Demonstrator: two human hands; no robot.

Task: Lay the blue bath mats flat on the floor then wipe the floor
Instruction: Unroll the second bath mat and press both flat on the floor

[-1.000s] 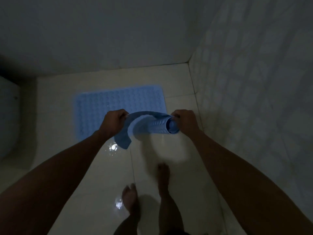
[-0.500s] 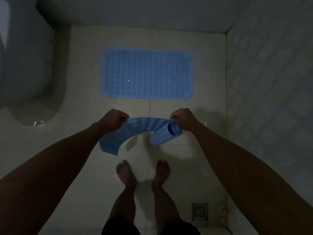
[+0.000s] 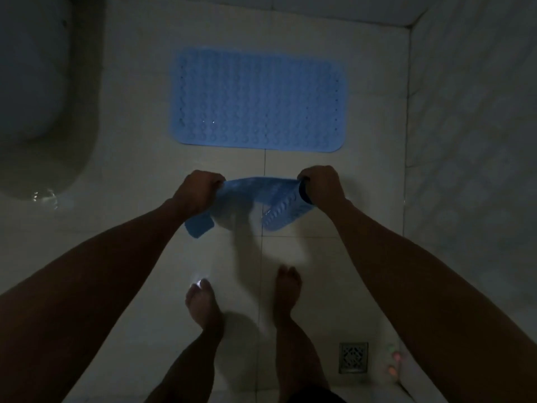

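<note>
One mat (image 3: pixel 257 100) lies flat on the floor (image 3: pixel 139 158), beyond a second mat (image 3: pixel 261 199) held between both hands.

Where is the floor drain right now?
In the head view the floor drain is set in the floor at lower right, just right of the person's right leg and near the right wall.

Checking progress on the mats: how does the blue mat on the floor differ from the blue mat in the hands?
The far bath mat lies flat and fully spread on the floor tiles; the held bath mat is off the floor, curved, its ends hanging down. Nothing touches the far mat; the left hand and right hand grip the held mat's top edge. Both are blue with a bumpy texture.
</note>
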